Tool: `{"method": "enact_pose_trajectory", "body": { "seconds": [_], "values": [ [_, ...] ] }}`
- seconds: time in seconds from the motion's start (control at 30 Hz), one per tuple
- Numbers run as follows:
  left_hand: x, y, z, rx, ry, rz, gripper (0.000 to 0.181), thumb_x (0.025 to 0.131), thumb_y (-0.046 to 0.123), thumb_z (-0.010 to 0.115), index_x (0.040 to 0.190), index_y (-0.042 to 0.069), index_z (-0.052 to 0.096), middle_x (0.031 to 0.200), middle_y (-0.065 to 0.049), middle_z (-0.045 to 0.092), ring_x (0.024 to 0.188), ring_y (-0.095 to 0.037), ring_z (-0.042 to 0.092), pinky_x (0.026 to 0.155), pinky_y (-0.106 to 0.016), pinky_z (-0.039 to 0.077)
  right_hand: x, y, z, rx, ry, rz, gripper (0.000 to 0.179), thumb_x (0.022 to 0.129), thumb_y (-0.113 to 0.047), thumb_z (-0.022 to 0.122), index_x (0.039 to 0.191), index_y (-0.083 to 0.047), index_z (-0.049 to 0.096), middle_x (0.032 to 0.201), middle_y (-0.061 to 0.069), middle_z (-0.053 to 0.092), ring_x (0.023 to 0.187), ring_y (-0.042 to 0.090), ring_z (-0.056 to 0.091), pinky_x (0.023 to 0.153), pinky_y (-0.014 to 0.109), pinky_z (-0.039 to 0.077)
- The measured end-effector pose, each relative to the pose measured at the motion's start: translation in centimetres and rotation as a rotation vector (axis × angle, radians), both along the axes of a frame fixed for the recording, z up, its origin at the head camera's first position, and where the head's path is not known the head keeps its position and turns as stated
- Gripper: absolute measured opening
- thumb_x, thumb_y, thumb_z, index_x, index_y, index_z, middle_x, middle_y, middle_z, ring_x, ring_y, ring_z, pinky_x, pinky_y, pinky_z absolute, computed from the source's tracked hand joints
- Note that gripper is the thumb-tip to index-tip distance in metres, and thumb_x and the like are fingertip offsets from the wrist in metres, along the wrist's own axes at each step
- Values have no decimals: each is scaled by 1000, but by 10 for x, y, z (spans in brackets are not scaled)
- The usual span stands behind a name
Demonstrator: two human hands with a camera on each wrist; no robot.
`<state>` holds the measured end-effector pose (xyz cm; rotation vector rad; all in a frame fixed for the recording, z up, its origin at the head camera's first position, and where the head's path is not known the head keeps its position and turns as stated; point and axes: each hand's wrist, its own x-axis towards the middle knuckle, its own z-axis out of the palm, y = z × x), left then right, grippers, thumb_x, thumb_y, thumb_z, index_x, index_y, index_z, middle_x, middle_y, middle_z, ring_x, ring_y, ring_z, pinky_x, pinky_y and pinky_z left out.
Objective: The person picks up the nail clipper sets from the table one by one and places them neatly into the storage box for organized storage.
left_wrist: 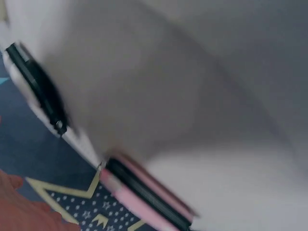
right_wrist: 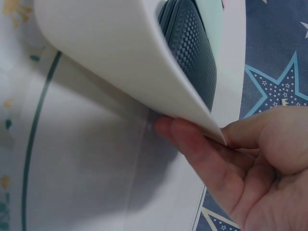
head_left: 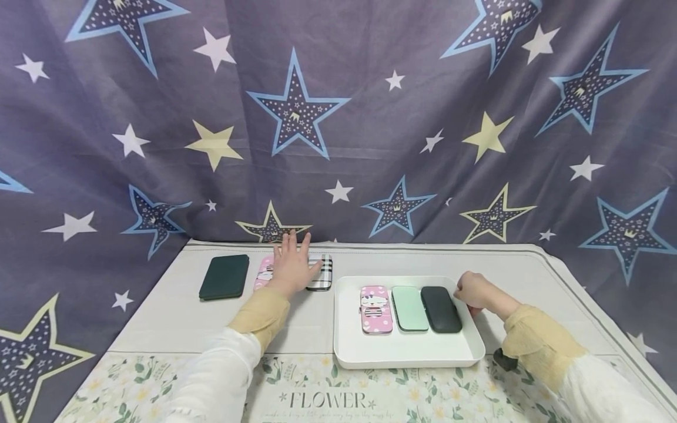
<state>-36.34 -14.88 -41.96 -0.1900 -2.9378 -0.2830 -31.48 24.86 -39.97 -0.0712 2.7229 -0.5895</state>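
Note:
My left hand (head_left: pixel 291 267), fingers spread, reaches over a pink case (head_left: pixel 262 274) and a black-and-white plaid case (head_left: pixel 325 272) at the table's back edge. In the left wrist view, part of that hand (left_wrist: pixel 29 209) shows at the lower left, apart from the pink case's edge (left_wrist: pixel 144 195). With thumb above and fingers below, my right hand (right_wrist: pixel 269 163) pinches the rim of a white tray (right_wrist: pixel 110 57). Inside the tray lie a pink cat-print case (head_left: pixel 376 320), a mint green case (head_left: pixel 409 308) and a black textured case (head_left: pixel 441 309).
A dark green flat case (head_left: pixel 224 277) lies at the left of the table (head_left: pixel 174 317). The floral cloth (head_left: pixel 137 382) with the word FLOWER covers the near side. A star-patterned curtain (head_left: pixel 338 170) hangs right behind the back edge.

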Motion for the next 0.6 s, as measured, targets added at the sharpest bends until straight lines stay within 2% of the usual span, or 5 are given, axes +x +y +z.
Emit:
{"method": "enact_pose_trajectory", "body": {
  "seconds": [0.2, 0.3, 0.43, 0.6],
  "values": [
    [-7, 4, -13, 8, -80, -9, 79, 91, 52, 50, 150, 9, 21, 151, -30, 17, 141, -45, 11, 112, -59, 15, 1, -1, 1, -10, 6, -2, 22, 93, -6, 50, 88, 10, 65, 62, 10, 62, 51, 15, 64, 50, 26, 55],
    [-11, 3, -18, -15, -123, -8, 80, 91, 55, 48, 150, 8, 20, 151, -29, 20, 142, -44, 10, 113, -58, 14, 0, -1, 1, -14, 6, -2, 22, 93, -6, 50, 93, 12, 64, 63, 10, 63, 51, 16, 65, 50, 27, 55],
    [-13, 3, -19, -22, -183, -5, 82, 92, 57, 45, 149, 3, 23, 150, -27, 25, 142, -43, 12, 114, -58, 13, 0, -1, 0, -21, -3, -6, 23, 92, -5, 50, 97, 14, 64, 65, 10, 64, 53, 17, 65, 51, 27, 56],
    [-12, 8, -15, -1, -271, -11, 78, 94, 52, 43, 140, -10, 33, 144, -28, 35, 139, -44, 20, 113, -56, 16, 0, 1, 1, -15, -1, -10, 21, 92, -5, 51, 92, 12, 65, 64, 10, 63, 52, 17, 65, 50, 27, 56]
  ]
}}
